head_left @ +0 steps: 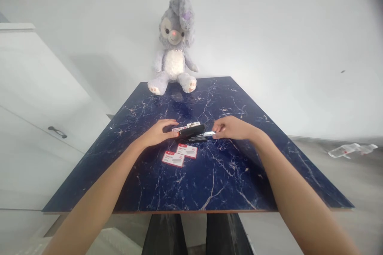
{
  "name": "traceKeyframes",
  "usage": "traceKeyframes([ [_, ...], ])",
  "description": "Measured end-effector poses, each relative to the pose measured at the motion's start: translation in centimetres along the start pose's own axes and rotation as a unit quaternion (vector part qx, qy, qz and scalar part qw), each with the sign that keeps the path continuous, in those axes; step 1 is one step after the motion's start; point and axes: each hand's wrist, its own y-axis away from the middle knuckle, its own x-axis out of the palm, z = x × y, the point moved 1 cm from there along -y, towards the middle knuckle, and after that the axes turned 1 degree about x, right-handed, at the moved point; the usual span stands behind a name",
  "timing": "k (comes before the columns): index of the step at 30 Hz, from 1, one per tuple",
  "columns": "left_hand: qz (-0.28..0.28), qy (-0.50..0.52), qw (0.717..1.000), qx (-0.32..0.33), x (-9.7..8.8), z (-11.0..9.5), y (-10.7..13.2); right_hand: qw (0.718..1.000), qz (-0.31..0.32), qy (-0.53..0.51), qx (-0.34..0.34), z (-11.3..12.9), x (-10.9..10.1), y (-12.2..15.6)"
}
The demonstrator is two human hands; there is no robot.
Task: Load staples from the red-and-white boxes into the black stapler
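Observation:
A black stapler lies on the table between my hands, its upper and lower arms spread apart toward the right. My left hand grips its left end, the thumb along the near side and the fingers curved over the far side. My right hand pinches the end of a silver metal strip that sticks out of the stapler's right side. Two red-and-white staple boxes overlap just in front of the stapler. Behind it are more small boxes, partly hidden by the stapler.
The dark blue marble-patterned table narrows toward the wall. At its far edge sits a grey plush rabbit. To the left stands a white cabinet with a dark handle. A clear plastic bottle lies on the floor at the right.

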Motion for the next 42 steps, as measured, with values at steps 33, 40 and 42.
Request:
traceKeyframes([
  [33,0.025,0.46,0.887,-0.001,2.9,-4.9,1.4,0.929,-0.282,-0.023,-0.238,8.3,5.3,0.5],
  [40,0.004,0.482,0.875,-0.034,2.1,-4.5,1.1,0.929,-0.298,-0.061,-0.208,7.8,5.5,0.4],
  [42,-0.024,0.469,0.882,-0.049,2.0,-4.6,1.1,0.93,-0.296,-0.072,-0.206,7.6,5.3,0.4],
])
